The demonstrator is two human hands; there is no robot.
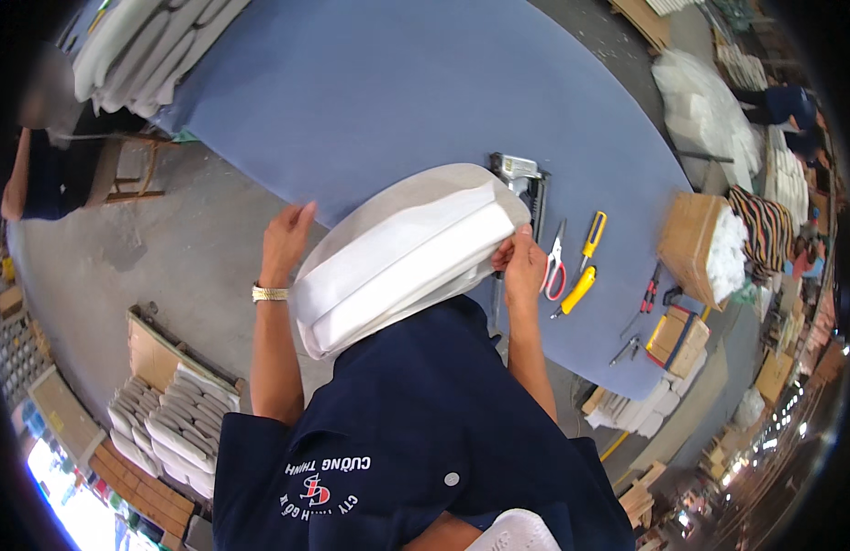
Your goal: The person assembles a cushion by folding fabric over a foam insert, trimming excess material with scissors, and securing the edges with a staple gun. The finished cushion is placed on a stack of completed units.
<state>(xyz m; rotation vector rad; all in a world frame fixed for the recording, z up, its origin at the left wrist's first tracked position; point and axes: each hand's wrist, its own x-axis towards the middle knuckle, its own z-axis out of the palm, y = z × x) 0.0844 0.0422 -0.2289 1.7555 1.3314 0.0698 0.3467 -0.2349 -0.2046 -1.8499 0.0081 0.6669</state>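
Work surface (379, 92) with a white cushion (411, 262) at its near edge, between the forearms and against the person's dark shirt (397, 386). The cushion hides part of a staple gun (517, 169) just beyond its right end. To the right, in the open, lie red-handled scissors (555, 262), a yellow screwdriver (594, 233), a yellow knife (579, 292) and red-handled pliers (650, 292); a small box (668, 335) stands near the corner. A larger carton (689, 241) with white stuffing (728, 255) stands at the right edge; a plastic bag (705, 115) lies beyond. Stacked pads (159, 50) occupy the far left corner, near another person's arm (17, 174); further stacks (182, 427) appear at lower left. Materials: the surface is smooth, matt and blue-grey; the cushion is long and rounded, its pale cloth margin framing a glossier, creased white panel; the stuffing is fluffy, the carton plain brown cardboard, the bag translucent and crumpled, the floor (186, 211) grey and scuffed. The right hand (520, 260) has its grip pinching the cushion's right end. The left hand (287, 239) is raised beside the left end, fingers bent; whether its grip is closed cannot be told.
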